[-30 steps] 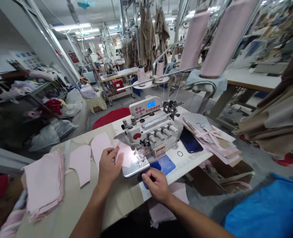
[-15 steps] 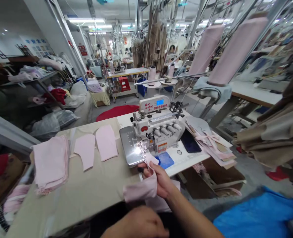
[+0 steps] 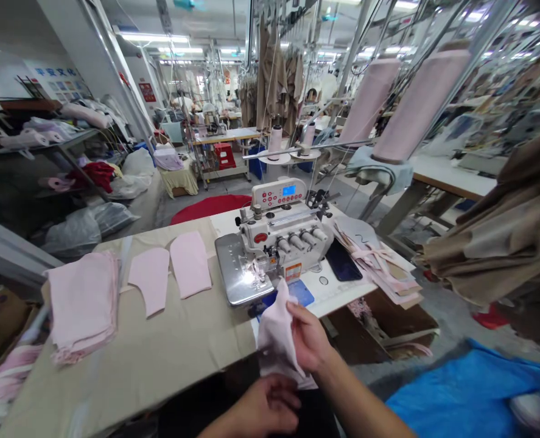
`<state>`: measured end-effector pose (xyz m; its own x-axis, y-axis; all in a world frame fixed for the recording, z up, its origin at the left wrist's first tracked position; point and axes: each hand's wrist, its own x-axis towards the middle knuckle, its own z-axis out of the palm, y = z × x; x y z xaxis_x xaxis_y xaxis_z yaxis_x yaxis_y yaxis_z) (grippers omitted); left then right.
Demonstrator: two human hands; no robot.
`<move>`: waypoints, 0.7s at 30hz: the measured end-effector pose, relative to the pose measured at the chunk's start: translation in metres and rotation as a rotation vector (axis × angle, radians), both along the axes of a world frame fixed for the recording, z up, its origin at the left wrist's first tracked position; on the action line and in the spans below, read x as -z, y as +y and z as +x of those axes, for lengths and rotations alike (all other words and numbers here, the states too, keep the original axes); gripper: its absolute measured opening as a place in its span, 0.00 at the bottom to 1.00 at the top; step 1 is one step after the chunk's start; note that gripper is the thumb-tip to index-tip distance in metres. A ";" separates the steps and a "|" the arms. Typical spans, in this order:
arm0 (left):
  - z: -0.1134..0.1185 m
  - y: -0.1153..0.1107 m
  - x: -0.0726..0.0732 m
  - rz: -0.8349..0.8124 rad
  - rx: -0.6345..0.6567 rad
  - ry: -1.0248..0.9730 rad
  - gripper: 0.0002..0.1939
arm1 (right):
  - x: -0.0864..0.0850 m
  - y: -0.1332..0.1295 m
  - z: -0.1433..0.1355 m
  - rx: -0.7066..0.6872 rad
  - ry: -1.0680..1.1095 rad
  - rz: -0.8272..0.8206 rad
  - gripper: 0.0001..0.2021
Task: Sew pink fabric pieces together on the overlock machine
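A pale pink fabric piece (image 3: 276, 337) hangs just in front of the sewing machine, its upper tip close to the metal plate. My right hand (image 3: 313, 337) grips its right edge, with the thumb on top. Below it, my left hand (image 3: 270, 406) is at the lower end of the fabric; its fingers are half curled and somewhat apart, with nothing visible in them. Whether they touch the cloth is hard to tell. The overlock sewing machine (image 3: 285, 228) stands beyond both hands, its lamp lighting the metal plate (image 3: 237, 280).
Left on the table lie a stack of pink pieces (image 3: 84, 301), a cut piece (image 3: 151, 277) and a rounded piece (image 3: 190, 264). A phone (image 3: 343, 258) and layered strips (image 3: 379, 261) are to the right. Large pink thread cones (image 3: 420, 103) rise behind. Blue cloth (image 3: 470, 395) is at lower right.
The fabric has come away from the machine's front and now hangs more upright in my right hand. My left hand has turned and its fingers have come up to the fabric's lower end.
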<state>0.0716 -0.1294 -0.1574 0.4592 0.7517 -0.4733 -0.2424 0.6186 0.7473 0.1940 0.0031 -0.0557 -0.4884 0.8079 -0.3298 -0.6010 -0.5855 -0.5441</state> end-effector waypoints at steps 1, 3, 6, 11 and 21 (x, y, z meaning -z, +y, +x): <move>0.004 0.002 -0.002 -0.062 -0.100 -0.155 0.32 | 0.001 -0.007 0.004 -0.011 -0.015 0.049 0.18; 0.009 0.006 -0.009 -0.105 -0.233 -0.417 0.28 | 0.007 -0.022 0.019 -0.036 -0.044 0.102 0.23; 0.006 0.010 -0.012 -0.097 -0.290 -0.540 0.24 | 0.028 -0.036 0.053 -0.032 -0.122 0.110 0.26; 0.000 0.004 0.009 -0.295 -0.349 -0.244 0.21 | 0.088 -0.042 0.123 -0.045 -0.368 0.024 0.21; 0.007 0.024 0.032 0.177 -0.294 0.650 0.23 | 0.184 -0.020 0.170 -0.080 -0.730 0.086 0.24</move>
